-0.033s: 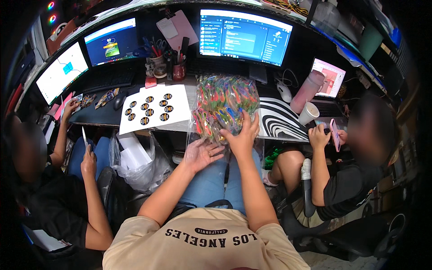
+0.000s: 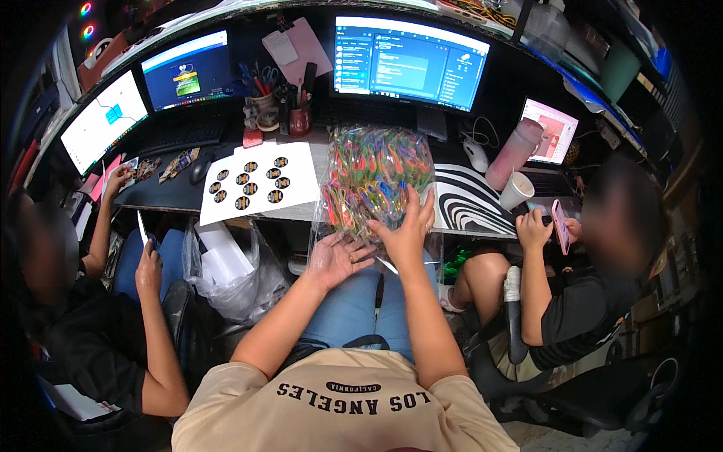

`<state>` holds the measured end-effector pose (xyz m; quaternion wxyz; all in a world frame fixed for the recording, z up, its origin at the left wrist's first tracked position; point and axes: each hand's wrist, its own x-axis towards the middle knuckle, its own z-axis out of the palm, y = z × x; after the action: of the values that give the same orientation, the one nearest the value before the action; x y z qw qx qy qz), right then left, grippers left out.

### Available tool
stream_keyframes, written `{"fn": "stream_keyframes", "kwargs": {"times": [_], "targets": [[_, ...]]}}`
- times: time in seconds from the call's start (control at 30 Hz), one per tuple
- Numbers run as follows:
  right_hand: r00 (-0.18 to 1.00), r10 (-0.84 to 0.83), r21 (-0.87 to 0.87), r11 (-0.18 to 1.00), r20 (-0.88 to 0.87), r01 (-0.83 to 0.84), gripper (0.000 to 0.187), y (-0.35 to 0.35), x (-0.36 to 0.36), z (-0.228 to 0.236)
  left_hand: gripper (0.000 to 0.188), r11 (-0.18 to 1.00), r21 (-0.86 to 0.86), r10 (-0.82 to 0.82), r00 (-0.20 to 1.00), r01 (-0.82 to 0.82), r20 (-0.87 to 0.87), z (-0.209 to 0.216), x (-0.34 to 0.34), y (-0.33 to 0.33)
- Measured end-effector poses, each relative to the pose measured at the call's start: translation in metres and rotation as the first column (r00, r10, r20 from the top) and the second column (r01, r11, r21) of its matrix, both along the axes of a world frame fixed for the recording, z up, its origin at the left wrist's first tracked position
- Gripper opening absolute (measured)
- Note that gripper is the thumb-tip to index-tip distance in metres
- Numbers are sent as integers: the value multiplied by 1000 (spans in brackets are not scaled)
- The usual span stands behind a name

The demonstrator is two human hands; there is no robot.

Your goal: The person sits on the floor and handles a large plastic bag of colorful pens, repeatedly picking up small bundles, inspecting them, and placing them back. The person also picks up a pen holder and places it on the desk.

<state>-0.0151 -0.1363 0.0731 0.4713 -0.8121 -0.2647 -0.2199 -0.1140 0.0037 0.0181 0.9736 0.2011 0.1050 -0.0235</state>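
A clear plastic bag full of multicoloured looped bands lies across the desk's front edge, its near end hanging over my lap. The bands look like flat ribbons or wrist straps; I cannot tell which. My left hand is palm up at the bag's near end, fingers stretched and touching or just under the plastic. From the right, my right hand rests on the bag's near right part, thumb and fingers spread over the bands. A ring shows on each hand.
Left of the bag lies a white sheet with round black stickers. To the right are a black-and-white striped mat, a white cup and a pink tumbler. Seated people flank me; one holds a knife-like blade, the other a phone.
Both hands keep almost the same place. The bag's loose near edge has shifted slightly, and a bright glint now shows on the plastic below my right hand.
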Motion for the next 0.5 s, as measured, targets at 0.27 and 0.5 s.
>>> {"fn": "stream_keyframes", "kwargs": {"times": [0.27, 0.5], "targets": [[886, 177, 39, 976, 429, -214, 37, -12, -66, -32, 66, 938, -310, -87, 970, 156, 226, -6, 2, 13], [982, 190, 4, 982, -23, -190, 27, -2, -58, -41, 63, 990, -119, -73, 996, 78, 40, 0, 1, 15]]}}
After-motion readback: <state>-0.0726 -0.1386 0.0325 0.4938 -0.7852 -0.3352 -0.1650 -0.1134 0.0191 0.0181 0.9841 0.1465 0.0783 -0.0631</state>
